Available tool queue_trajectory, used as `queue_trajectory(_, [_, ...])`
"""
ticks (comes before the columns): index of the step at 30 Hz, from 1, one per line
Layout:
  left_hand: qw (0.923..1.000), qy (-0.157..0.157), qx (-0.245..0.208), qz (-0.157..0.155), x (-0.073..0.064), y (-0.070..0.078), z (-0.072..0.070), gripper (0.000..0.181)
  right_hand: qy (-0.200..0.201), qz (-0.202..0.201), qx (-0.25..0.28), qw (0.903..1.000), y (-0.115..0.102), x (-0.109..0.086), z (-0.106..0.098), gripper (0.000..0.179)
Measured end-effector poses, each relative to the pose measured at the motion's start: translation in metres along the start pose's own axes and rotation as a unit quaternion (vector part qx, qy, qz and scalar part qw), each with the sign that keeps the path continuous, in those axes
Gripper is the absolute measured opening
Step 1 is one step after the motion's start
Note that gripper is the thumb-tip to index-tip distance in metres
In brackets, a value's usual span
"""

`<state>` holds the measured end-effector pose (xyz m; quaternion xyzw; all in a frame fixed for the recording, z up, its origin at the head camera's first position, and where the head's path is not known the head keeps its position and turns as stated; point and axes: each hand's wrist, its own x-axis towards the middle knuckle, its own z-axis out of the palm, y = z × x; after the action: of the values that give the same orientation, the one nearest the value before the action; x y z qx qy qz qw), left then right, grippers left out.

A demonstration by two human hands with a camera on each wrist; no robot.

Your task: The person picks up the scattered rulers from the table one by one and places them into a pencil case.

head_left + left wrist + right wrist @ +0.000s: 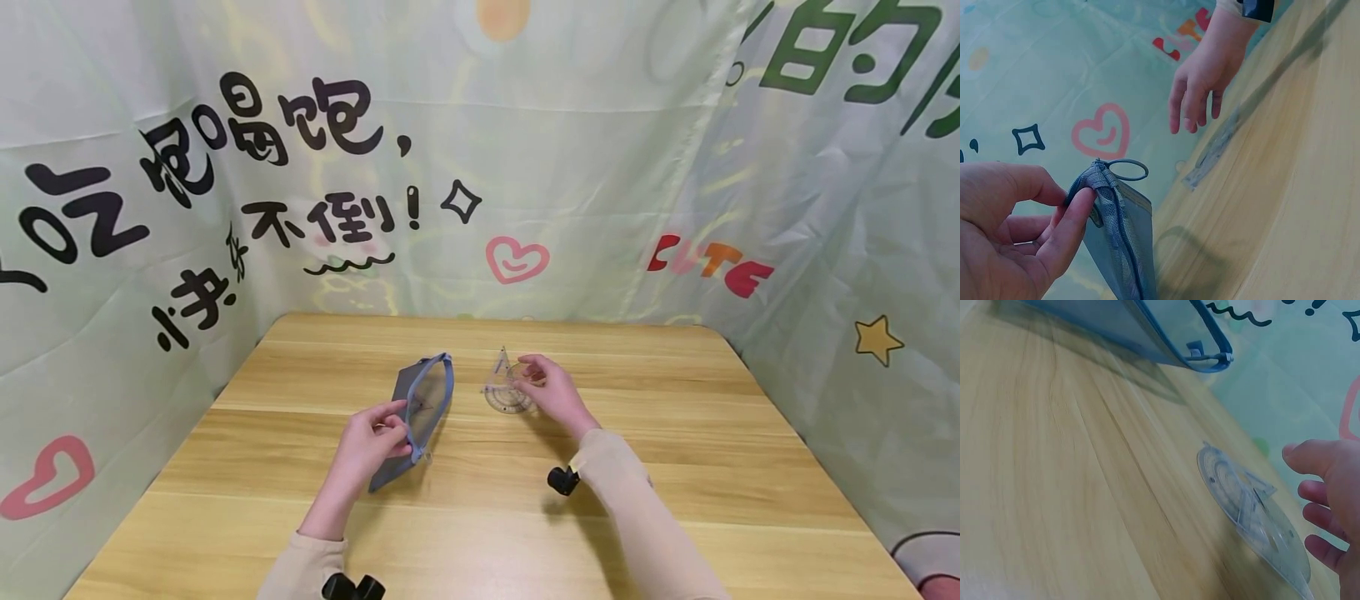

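Note:
A blue-edged zip pouch (401, 408) of see-through mesh stands with its mouth spread apart on the table. My left hand (367, 437) pinches its rim between thumb and fingers; in the left wrist view a zip-pull loop (1129, 169) sticks out at the pouch's corner. Right of the pouch lie a clear protractor (507, 402) and a clear set square (498, 372), overlapping on the wood. Just above them hovers my right hand (553, 390), fingers loosely bent with nothing between them. The right wrist view shows a gap between those fingers and the clear protractor (1229, 481).
The wooden table (480, 533) spreads beneath everything. Printed cloth (585, 167) with lettering and hearts hangs behind the table and along both sides. Small black cameras (562, 480) are fixed at the wrists, over light sleeves.

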<state>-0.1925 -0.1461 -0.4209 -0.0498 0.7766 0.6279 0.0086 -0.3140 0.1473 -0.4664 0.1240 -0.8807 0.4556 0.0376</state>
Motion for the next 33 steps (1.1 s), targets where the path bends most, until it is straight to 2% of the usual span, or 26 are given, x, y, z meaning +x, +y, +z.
queue_trajectory(14, [1.0000, 0.001, -0.002, -0.002, 0.000, 0.001, 0.000, 0.046, -0.012, -0.027, -0.048, 0.9984, 0.013, -0.002, -0.006, 0.051])
queue_trajectory(21, [1.0000, 0.001, -0.005, -0.008, -0.001, 0.001, 0.000, 0.047, -0.034, -0.020, -0.060, 0.9974, 0.017, -0.005, -0.007, 0.055])
queue_trajectory(33, [1.0000, 0.000, -0.007, -0.006, 0.002, -0.001, 0.000, 0.047, -0.052, -0.034, -0.117, 0.9912, 0.027, -0.011, -0.011, 0.056])
